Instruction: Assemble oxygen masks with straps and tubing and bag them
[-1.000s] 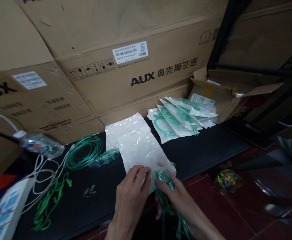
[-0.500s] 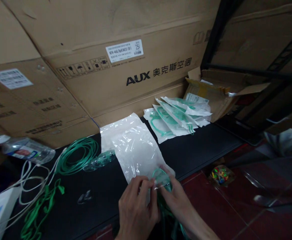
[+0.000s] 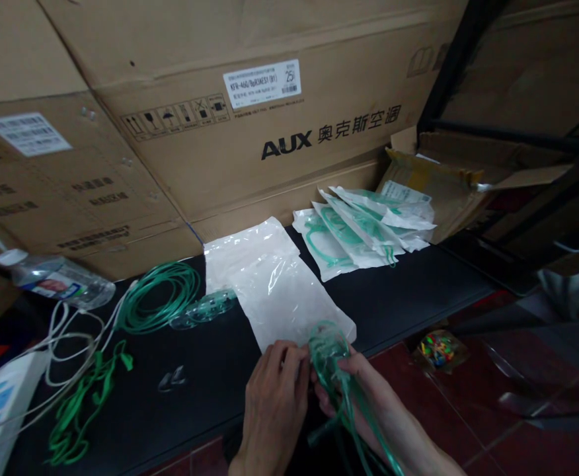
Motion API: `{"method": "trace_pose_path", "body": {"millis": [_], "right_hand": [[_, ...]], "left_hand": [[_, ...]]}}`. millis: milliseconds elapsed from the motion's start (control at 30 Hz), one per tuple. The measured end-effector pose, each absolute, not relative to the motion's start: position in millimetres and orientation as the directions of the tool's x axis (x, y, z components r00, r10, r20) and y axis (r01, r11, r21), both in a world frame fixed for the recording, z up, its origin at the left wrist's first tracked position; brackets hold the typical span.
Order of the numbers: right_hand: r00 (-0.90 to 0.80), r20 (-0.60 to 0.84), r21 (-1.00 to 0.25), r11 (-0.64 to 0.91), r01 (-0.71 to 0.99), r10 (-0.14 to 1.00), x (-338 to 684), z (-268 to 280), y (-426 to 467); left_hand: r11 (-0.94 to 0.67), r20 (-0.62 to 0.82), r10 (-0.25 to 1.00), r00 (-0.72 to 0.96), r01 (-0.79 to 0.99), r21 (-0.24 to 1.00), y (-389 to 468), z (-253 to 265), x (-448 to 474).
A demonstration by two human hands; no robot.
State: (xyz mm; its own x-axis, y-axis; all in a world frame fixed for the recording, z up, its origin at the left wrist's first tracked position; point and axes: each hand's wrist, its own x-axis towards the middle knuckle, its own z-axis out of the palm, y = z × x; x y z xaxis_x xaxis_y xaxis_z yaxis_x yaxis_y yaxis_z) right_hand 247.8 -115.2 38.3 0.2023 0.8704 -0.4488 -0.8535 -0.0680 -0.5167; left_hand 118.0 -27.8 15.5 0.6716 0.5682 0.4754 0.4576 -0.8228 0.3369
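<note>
Cardboard boxes (image 3: 250, 178) stand beyond the fingers (image 3: 294, 360) — right hand (image 3: 376, 391) pinching a translucent green mask (image 3: 326, 347), left hand (image 3: 274, 393) curled beside it, its hold unclear.

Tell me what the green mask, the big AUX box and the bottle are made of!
Mask: probably plastic; it looks shiny and see-through.
Box: cardboard, it seems; dull brown, with creases and seams.
Bottle: likely plastic; clear and glossy, though looks alone can't prove it.

L hand (image 3: 277, 396) & R hand (image 3: 371, 391) bare; vis. forearms (image 3: 413, 439) bare too.
</note>
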Motion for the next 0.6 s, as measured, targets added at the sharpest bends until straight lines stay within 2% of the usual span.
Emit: {"method": "trace_pose_path", "body": {"millis": [100,167,300,400,600], "right_hand": [[0.264,-0.413,-0.571,-0.022,-0.821,0.871,248,35,-114],[0.314,-0.448,-0.593,-0.015,-0.805,0.837,247,32,-114],[0.404,-0.496,-0.61,0.023,-0.792,0.769,244,28,-114],[0.416,-0.477,-0.603,0.056,-0.796,0.775,241,22,-112],[0.361,-0.512,-0.575,0.001,-0.818,0.78,235,10,-107]], "left_hand": [[-0.795,0.461,0.605,0.65,0.455,0.401,-29,16,115],[-0.789,0.471,0.611,0.636,0.439,0.431,-31,17,115],[-0.814,0.495,0.573,0.653,0.387,0.432,-34,22,117],[-0.799,0.478,0.591,0.65,0.389,0.458,-32,24,120],[-0.808,0.438,0.586,0.682,0.451,0.38,-25,28,121]]}}
